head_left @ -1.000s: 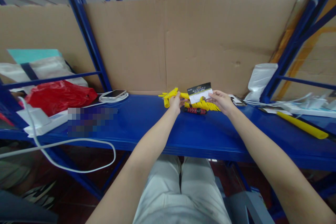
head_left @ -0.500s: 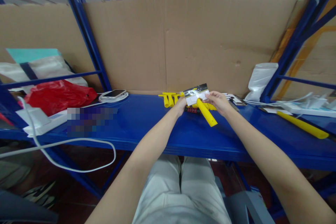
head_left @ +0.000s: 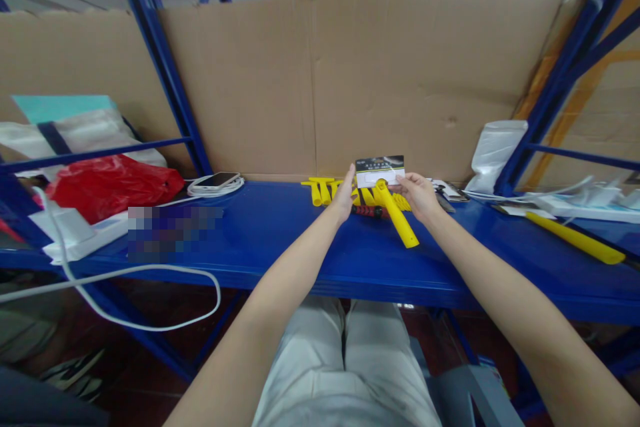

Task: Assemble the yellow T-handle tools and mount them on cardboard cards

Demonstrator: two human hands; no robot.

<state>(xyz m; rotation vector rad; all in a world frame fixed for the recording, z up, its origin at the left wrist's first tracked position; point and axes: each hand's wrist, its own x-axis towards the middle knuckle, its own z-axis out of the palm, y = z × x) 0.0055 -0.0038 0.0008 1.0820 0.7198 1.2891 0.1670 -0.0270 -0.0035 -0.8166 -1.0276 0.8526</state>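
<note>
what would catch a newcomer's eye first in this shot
The bright yellow plastic handle and the black-and-white header card stand out, held by the right hand above the middle of the blue metal shelf; the left hand is open beside them. At far left lies a crumpled red plastic bag, with a big brown cardboard sheet behind everything.

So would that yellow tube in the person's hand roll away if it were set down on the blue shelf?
Probably: the yellow tube looks round and smooth, and the blue shelf looks glossy. It keeps straight while the right hand holds it by one end, so likely stiff and light.
</note>
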